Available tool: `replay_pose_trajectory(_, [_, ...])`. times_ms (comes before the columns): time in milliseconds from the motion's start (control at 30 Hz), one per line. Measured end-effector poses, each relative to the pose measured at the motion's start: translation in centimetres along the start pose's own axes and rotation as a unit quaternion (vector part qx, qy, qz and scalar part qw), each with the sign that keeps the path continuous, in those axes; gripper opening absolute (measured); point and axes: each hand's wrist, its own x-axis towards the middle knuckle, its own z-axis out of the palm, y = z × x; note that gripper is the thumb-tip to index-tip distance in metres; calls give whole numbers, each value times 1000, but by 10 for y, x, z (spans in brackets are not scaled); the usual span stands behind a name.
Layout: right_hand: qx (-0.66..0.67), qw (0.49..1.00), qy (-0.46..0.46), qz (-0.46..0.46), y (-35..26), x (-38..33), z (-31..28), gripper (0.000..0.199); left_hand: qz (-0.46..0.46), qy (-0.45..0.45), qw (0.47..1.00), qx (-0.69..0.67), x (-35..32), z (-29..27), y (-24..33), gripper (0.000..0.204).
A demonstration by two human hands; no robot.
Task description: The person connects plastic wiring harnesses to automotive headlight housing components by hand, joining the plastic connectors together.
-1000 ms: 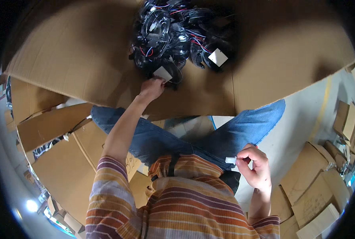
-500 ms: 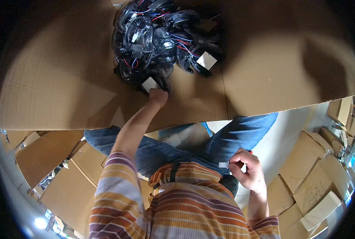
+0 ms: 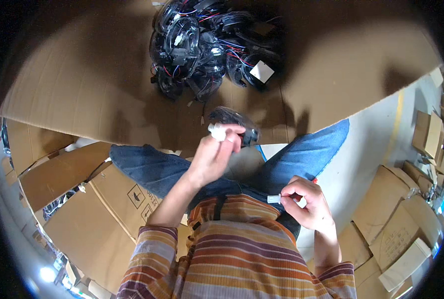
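Note:
My left hand (image 3: 213,155) is closed on a black lamp unit (image 3: 238,122) with a clear cover, held over the near edge of the cardboard. A white patch (image 3: 217,132) shows by its fingers; I cannot tell whether it is a label or a connector. Lower right, in front of my waist, my right hand (image 3: 306,204) pinches a small white plastic connector (image 3: 273,199) between thumb and fingertips. Something red peeks out behind that hand. Farther off, a heap of similar lamp units (image 3: 197,50) with red, blue and white wires lies on the cardboard sheet (image 3: 341,74).
One unit in the heap carries a white square (image 3: 262,72). My jeans-clad knees (image 3: 306,149) are under the sheet's near edge. Cardboard boxes stand at left (image 3: 82,224) and right (image 3: 381,199). A yellow line (image 3: 397,117) runs along the grey floor at right.
My left hand has drawn a lamp unit from the heap's near side toward me and rightward. My right hand stays nearly in place, still pinching the white connector.

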Motion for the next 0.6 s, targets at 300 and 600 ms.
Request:
replay_pose_trajectory(300, [19,998,21,-51,-1,-15,10,9,166,-82,970,156,-41,16,15,36])
replay_pose_trajectory(600, [26,995,63,-77,-12,-13,24,9,176,-68,958,217,-63,32,11,46])
